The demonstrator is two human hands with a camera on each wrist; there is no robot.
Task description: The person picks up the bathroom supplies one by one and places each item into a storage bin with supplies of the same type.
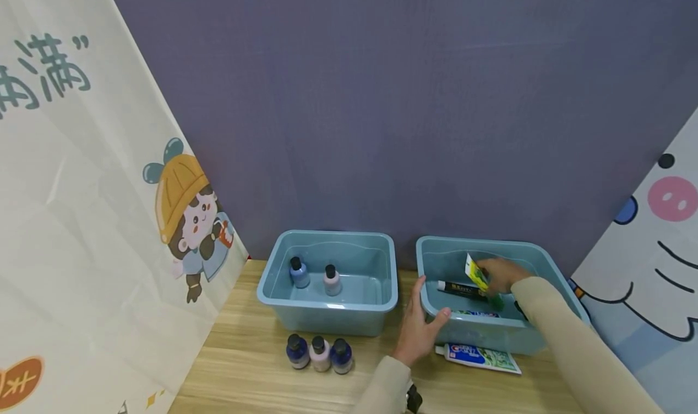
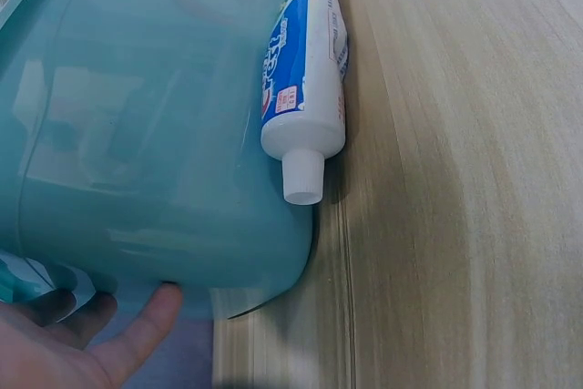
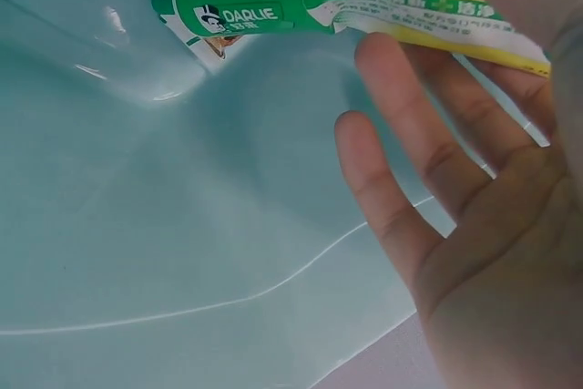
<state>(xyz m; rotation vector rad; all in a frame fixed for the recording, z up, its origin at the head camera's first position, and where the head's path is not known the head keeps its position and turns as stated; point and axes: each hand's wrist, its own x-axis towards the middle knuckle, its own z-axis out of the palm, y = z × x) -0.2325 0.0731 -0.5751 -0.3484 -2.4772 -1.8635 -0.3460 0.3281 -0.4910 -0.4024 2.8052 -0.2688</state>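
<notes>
My right hand [image 1: 504, 274] is inside the right blue bin [image 1: 474, 246], pinching a green, white and yellow Darlie toothpaste tube [image 3: 264, 2] near its flat end. The yellow end of the tube slants up in the head view. A black toothpaste tube [image 1: 458, 289] lies in the same bin, and another tube [image 1: 477, 314] shows partly behind the front wall. My left hand [image 1: 417, 335] rests at the bin's front left corner, fingers extended along the side and thumb at the front rim. A blue, white and green Crest toothpaste tube [image 2: 296, 70] lies on the table before the bin.
To the left stands a second blue bin [image 1: 332, 308] with a blue bottle [image 1: 299, 276] and a pink bottle [image 1: 332, 283] inside. Three black-capped bottles [image 1: 320, 356] stand in front of it on the wooden table [image 1: 245, 353]. A dark cloth wall [image 1: 354, 111] rises behind.
</notes>
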